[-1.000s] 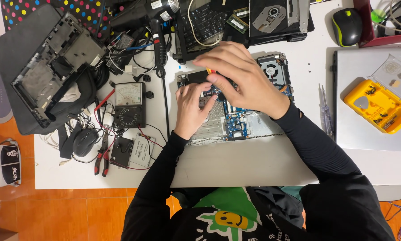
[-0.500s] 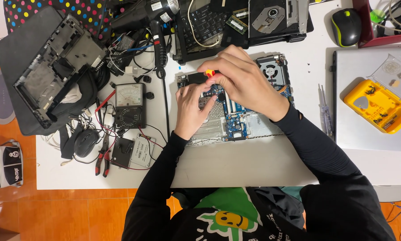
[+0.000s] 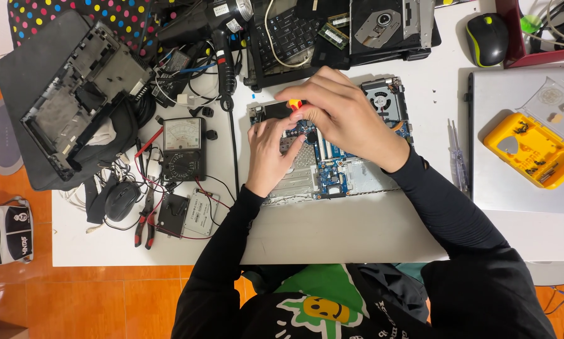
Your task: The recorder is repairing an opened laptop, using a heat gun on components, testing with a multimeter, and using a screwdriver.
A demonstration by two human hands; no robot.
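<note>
Right hand (image 3: 348, 119) pinches a small red-and-yellow-handled screwdriver (image 3: 295, 104) upright over the laptop motherboard (image 3: 332, 166) at table centre; left hand (image 3: 271, 154) rests on the board, fingers curled, steadying it. Board judged light, stiff, fragile; hold by edges, not components.

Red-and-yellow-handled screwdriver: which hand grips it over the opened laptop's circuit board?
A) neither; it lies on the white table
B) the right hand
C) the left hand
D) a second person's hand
B: the right hand pinches the red-and-yellow-handled screwdriver at its top, above the blue circuit board, while the left hand rests on the board beside it.
</note>
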